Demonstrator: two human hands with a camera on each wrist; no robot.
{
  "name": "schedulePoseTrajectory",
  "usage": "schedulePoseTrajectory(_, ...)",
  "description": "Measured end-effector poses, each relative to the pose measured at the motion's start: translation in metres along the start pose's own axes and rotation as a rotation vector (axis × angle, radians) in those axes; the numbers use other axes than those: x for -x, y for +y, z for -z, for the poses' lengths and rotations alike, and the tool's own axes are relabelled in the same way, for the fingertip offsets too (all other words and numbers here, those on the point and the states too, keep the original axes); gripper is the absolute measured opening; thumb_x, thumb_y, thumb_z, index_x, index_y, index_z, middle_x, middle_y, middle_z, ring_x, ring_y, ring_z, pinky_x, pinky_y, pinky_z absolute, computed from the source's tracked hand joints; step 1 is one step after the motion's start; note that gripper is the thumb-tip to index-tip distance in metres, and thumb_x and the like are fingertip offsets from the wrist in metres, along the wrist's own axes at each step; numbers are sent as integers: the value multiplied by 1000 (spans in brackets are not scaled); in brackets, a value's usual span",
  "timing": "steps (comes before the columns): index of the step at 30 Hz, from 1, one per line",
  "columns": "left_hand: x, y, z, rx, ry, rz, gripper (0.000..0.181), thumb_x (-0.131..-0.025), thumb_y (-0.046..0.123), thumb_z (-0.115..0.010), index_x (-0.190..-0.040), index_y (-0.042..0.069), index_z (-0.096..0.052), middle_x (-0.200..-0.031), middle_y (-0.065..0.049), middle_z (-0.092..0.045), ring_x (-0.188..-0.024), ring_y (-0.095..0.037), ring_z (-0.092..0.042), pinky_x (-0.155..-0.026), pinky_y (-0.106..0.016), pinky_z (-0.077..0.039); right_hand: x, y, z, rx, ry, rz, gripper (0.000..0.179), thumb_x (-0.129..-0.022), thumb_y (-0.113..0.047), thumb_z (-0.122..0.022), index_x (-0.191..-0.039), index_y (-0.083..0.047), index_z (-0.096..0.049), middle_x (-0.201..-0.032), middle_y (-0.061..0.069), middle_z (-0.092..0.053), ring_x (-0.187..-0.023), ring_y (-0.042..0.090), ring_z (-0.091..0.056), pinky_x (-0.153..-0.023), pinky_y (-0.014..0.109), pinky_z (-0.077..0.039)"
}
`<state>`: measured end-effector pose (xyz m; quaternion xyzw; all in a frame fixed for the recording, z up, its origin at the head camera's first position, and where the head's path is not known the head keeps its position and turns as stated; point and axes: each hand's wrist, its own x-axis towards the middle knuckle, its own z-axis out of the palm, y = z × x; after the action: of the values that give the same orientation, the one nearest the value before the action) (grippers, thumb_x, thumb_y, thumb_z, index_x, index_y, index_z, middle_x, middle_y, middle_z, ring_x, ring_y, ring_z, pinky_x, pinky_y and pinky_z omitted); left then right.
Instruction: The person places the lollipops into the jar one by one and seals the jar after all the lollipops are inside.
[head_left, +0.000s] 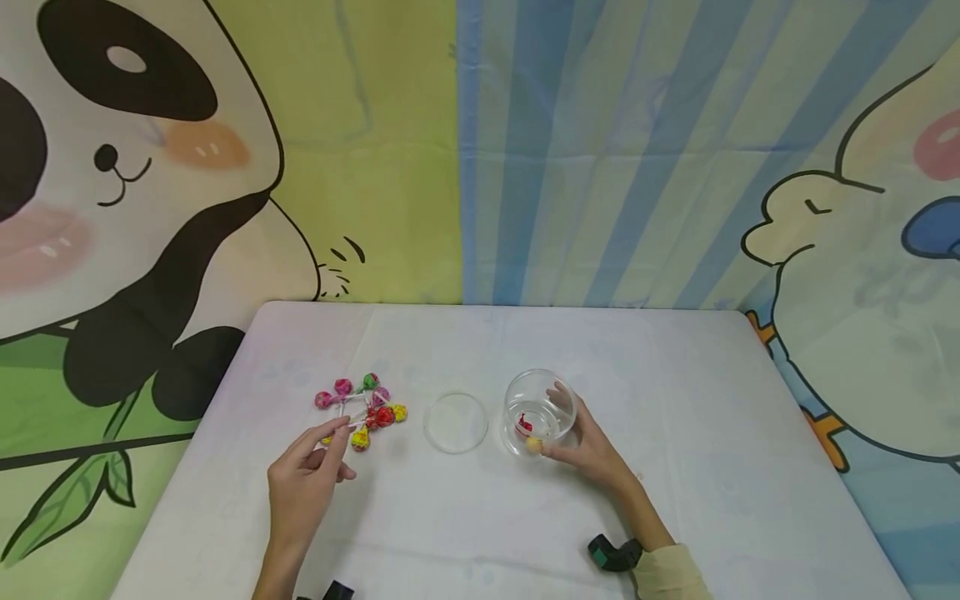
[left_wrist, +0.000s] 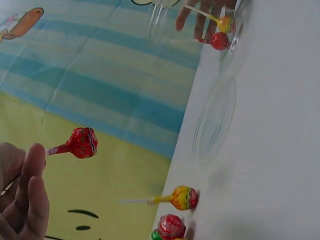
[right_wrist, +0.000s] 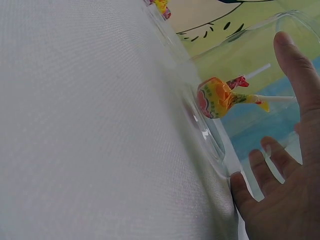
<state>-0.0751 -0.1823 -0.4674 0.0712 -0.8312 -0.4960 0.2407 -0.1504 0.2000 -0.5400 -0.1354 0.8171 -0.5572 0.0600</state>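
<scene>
My left hand (head_left: 309,477) pinches the stick of a red-wrapped lollipop (left_wrist: 83,143) between thumb and fingertips, its round head pointing away from the hand. Below it lies a loose group of lollipops in pink, green, yellow and red wrappers, among them a yellow lollipop (head_left: 361,439). At the right, my right hand (head_left: 588,446) holds a clear round jar (head_left: 542,379) from its right side, thumb in front and fingers spread behind. Inside the jar, a yellow lollipop (right_wrist: 214,98) and a red lollipop (left_wrist: 220,41) rest with their heads near the bottom.
A clear round lid (head_left: 455,451) lies flat between the lollipops and the jar. White cloth covers the table (head_left: 465,533); a printed curtain (head_left: 405,150) hangs behind its far edge. Each wrist wears a black device (head_left: 615,554).
</scene>
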Motion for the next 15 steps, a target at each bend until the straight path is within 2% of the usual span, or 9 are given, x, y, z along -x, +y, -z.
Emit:
schedulePoseTrajectory(2,-3,7,-5,72,-55,-65,19,-91,12,-67,-109,9,-73,-81,-1,-69,-44,-7,-59,-47,-17,-46,0,0,0,-7,4,-3,99,-74,-22,-83,-153,-20,-23,-154,11,-39,-146,39,-28,-113,68,-17)
schedulePoseTrajectory(5,-8,14,-16,141,-116,-200,20,-88,4,-69,-107,8,-73,-82,-1,-70,-45,-3,-59,-42,-15,-39,0,0,1,-8,6,-1,99,-74,-21,-83,-153,-21,-23,-154,11,-39,-146,39,-28,-113,68,-17)
schedulePoseTrajectory(8,-12,21,-30,151,-136,-316,21,-84,2,-72,-104,8,-74,-82,-3,-72,-46,0,-58,-38,-14,-29,0,-1,1,-9,4,-5,99,-74,-21,-83,-153,-22,-23,-154,11,-39,-146,39,-28,-113,68,-16)
schedulePoseTrajectory(10,-14,27,-39,138,-139,-383,21,-82,2,-74,-102,8,-75,-80,-5,-72,-47,2,-57,-38,-13,-26,0,-2,1,-11,2,-6,99,-74,-22,-83,-154,-21,-23,-154,11,-38,-146,39,-28,-113,68,-16)
schedulePoseTrajectory(15,-17,49,-59,163,-157,-446,19,-80,3,-77,-98,6,-75,-77,-5,-72,-46,2,-56,-38,-13,-27,1,-2,1,-9,-5,-3,99,-75,-22,-83,-154,-19,-22,-154,11,-38,-146,39,-28,-113,68,-17)
